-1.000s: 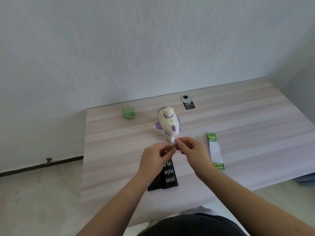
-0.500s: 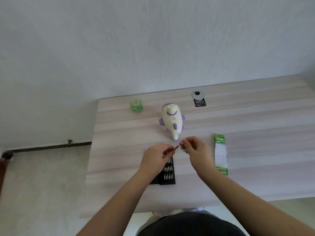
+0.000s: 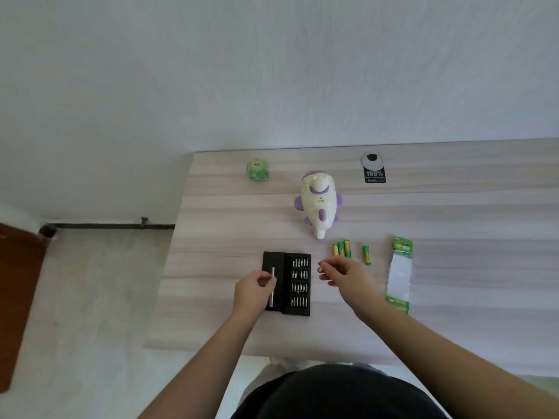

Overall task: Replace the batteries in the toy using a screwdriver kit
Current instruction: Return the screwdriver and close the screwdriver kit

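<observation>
Currently the left hand (image 3: 253, 290) sat over the left half of the open black screwdriver kit (image 3: 287, 283), fingers curled around the silver screwdriver handle (image 3: 272, 287), which lay lengthwise in the case's left compartment. The kit's right half held four rows of small bits (image 3: 299, 282). The right hand (image 3: 348, 276) hovered just right of the kit, above the counter (image 3: 453, 213), thumb and forefinger pinched together on something tiny at the fingertips; too small to identify.

The toy (image 3: 318, 204), a white and purple airplane shape, stood on the counter beyond the kit, nose end toward the person, untouched by either hand. Three green-and-yellow batteries (image 3: 341, 248) lay side by side just below the toy's near end, touching each other. A fourth battery (image 3: 367, 254) lay apart, to their right. Further right was a mostly emptied battery pack (image 3: 400, 273), green card at both ends, clear plastic between.

At the counter's far edge: a small green box (image 3: 258, 169) left of the toy, and a black tag (image 3: 374, 173) printed "100%" to the right, partly over a round grommet. The person's dark clothing (image 3: 332, 394) filled the bottom of the view.
</observation>
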### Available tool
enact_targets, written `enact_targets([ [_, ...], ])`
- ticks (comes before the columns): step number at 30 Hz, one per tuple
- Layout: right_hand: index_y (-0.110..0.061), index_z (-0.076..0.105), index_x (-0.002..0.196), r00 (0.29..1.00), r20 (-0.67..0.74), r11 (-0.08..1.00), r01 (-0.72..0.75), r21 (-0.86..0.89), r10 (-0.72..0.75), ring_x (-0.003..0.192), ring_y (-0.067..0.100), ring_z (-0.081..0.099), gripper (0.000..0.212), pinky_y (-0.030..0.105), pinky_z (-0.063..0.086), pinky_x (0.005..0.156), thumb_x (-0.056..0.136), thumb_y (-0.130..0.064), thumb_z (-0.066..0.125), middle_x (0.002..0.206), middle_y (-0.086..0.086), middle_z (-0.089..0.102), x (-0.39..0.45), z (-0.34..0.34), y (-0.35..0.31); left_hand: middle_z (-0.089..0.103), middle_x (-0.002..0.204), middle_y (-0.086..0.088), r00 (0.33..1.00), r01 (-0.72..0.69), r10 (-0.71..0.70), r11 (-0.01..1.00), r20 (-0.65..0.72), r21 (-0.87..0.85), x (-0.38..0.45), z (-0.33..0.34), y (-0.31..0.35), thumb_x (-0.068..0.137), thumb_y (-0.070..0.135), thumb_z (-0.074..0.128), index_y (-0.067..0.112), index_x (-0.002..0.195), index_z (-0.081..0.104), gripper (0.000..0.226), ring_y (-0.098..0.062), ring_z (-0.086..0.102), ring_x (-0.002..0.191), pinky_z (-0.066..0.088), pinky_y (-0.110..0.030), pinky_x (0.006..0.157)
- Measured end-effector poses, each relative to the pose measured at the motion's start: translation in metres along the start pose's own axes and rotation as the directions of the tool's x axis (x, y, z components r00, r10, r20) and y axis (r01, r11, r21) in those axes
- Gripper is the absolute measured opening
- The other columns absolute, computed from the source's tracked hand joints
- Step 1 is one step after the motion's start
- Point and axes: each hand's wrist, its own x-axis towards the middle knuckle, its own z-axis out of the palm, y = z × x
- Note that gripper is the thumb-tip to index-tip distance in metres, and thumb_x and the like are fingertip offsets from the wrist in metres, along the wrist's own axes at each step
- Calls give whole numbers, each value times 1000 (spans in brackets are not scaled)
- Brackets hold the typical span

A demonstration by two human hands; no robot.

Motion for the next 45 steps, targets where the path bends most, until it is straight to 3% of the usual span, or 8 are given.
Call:
enact_targets([
  [6,-13,69,94,998,2,997,-63,-43,63,79,14,68,12,30,53,75,95,-13,57,90,6,73,6,6,14,58,76,7,998,-45,41,996,52,78,2,17,7,89,23,68,16,107,63,20,-12,56,74,41,-22,69],
  [17,-19,67,90,992,-27,983,-129,-132,126,81,12,67,10,25,52,70,94,-19,58,88,-1,73,10,17,37,58,71,1,985,-161,145,967,95,195,16,34,13,91,22,62,13,98,59,12,-18,56,69,47,-32,67],
  [25,-23,66,89,989,-46,969,-146,-200,140,84,11,67,8,33,53,79,93,-26,60,87,-6,72,13,16,44,56,69,4,978,-199,181,963,106,183,22,36,7,91,25,64,14,96,59,13,-17,56,70,46,-32,67],
  [36,-21,68,91,990,-21,964,-141,-226,140,82,9,67,10,31,53,80,93,-26,60,87,-5,72,16,21,47,53,70,7,976,-211,196,962,98,175,27,38,3,91,27,64,14,103,61,18,-16,54,72,45,-31,69],
  [45,-24,67,86,989,-13,967,-147,-206,148,83,11,67,9,30,51,77,92,-25,61,86,-5,73,20,18,47,55,99,-2,923,-378,379,855,68,355,32,38,-8,88,25,66,23,118,62,30,-23,50,95,42,-33,83],
])
